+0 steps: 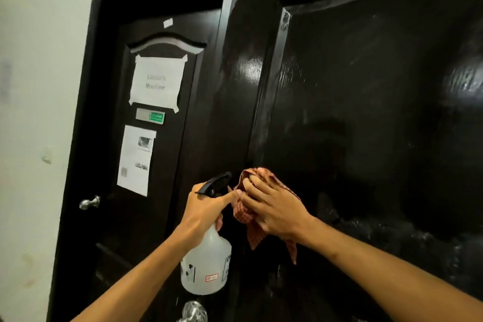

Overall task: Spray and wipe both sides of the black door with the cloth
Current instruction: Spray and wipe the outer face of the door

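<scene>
The glossy black door (366,102) fills the right half of the view, its surface wet and streaked in the lower panel. My right hand (274,206) presses a red checked cloth (251,217) flat against the door near its left stile, fingers spread over the fabric. Just left of it, my left hand (206,209) grips the neck of a translucent white spray bottle (206,264) with a black trigger head pointing toward the cloth. The bottle hangs upright below my fist.
A second black door (146,117) stands shut at the left, with taped paper notices (156,81) and a silver knob (90,202). A shiny knob (194,311) on the near door sits at the bottom edge. A white wall (34,60) lies far left.
</scene>
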`<state>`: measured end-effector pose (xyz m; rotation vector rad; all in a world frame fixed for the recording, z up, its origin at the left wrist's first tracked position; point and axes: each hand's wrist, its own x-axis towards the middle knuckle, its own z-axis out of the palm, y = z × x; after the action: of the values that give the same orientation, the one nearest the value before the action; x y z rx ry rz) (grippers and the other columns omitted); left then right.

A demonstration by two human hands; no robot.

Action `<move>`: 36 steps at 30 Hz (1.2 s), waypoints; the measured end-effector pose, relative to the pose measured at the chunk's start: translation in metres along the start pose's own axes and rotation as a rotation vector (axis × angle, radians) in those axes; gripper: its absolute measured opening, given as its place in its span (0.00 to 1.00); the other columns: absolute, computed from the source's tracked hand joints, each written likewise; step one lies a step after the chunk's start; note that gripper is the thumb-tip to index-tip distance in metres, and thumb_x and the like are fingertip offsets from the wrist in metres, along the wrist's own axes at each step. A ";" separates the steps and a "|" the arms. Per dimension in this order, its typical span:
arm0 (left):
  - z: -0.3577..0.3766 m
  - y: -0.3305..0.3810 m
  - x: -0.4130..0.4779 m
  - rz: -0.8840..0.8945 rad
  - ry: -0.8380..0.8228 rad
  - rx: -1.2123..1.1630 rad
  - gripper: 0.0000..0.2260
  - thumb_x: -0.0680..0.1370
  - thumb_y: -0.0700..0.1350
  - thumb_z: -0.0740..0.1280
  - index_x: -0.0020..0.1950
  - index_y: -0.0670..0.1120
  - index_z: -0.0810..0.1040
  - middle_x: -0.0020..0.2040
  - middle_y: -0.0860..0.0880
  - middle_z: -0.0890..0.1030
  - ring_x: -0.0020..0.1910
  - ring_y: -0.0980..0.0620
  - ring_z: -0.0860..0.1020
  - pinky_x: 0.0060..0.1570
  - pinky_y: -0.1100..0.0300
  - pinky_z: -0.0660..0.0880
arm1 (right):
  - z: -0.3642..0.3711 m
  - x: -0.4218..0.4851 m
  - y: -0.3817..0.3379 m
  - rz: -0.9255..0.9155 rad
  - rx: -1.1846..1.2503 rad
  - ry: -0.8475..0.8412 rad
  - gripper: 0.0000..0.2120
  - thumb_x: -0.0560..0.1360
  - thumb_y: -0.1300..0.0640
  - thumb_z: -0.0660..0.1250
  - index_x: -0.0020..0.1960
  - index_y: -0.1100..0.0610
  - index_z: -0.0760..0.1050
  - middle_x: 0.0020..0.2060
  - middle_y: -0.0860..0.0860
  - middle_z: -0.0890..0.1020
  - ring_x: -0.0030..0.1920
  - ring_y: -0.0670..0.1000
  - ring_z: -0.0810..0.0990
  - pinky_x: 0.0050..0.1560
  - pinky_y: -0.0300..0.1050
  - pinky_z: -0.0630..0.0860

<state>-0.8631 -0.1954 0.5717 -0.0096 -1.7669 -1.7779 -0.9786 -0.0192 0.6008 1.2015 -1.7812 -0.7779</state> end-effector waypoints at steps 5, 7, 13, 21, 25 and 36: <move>-0.003 0.045 0.024 0.056 -0.012 0.007 0.10 0.77 0.44 0.77 0.48 0.37 0.83 0.42 0.38 0.86 0.22 0.49 0.71 0.24 0.58 0.69 | -0.049 0.050 0.096 0.345 0.056 0.263 0.30 0.68 0.51 0.70 0.69 0.57 0.76 0.72 0.61 0.72 0.74 0.63 0.67 0.78 0.63 0.56; -0.001 0.062 0.037 0.066 0.007 0.020 0.09 0.77 0.44 0.77 0.48 0.38 0.83 0.40 0.39 0.86 0.22 0.49 0.70 0.23 0.58 0.69 | -0.065 0.061 0.116 0.446 0.067 0.295 0.29 0.72 0.50 0.66 0.72 0.57 0.73 0.74 0.60 0.69 0.76 0.62 0.63 0.79 0.63 0.54; 0.002 0.086 0.053 0.055 0.026 0.016 0.11 0.75 0.46 0.79 0.47 0.38 0.84 0.37 0.40 0.84 0.22 0.50 0.70 0.22 0.59 0.68 | -0.050 0.039 0.095 0.256 -0.005 0.171 0.30 0.74 0.45 0.58 0.73 0.56 0.72 0.75 0.60 0.69 0.77 0.61 0.63 0.80 0.63 0.53; 0.005 0.125 0.083 0.118 0.028 0.056 0.13 0.75 0.46 0.79 0.47 0.36 0.84 0.36 0.40 0.84 0.23 0.49 0.70 0.23 0.59 0.69 | -0.067 0.069 0.114 0.453 0.031 0.294 0.32 0.72 0.50 0.55 0.75 0.59 0.70 0.73 0.62 0.70 0.77 0.64 0.62 0.79 0.64 0.54; -0.002 0.146 0.106 0.107 0.086 0.062 0.14 0.75 0.44 0.78 0.51 0.33 0.83 0.32 0.41 0.83 0.21 0.50 0.69 0.21 0.60 0.68 | -0.073 0.075 0.139 0.374 -0.032 0.350 0.33 0.71 0.49 0.60 0.76 0.55 0.68 0.73 0.61 0.69 0.76 0.64 0.63 0.79 0.63 0.53; -0.049 0.171 0.153 0.172 0.200 0.028 0.08 0.75 0.41 0.76 0.46 0.35 0.84 0.34 0.41 0.83 0.26 0.48 0.72 0.23 0.62 0.70 | -0.105 0.183 0.193 0.250 -0.041 0.394 0.31 0.77 0.43 0.62 0.79 0.48 0.65 0.79 0.56 0.64 0.79 0.59 0.59 0.80 0.61 0.41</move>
<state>-0.8933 -0.2881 0.7850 0.0257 -1.5979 -1.5745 -1.0030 -0.1274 0.8647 1.0000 -1.5401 -0.3978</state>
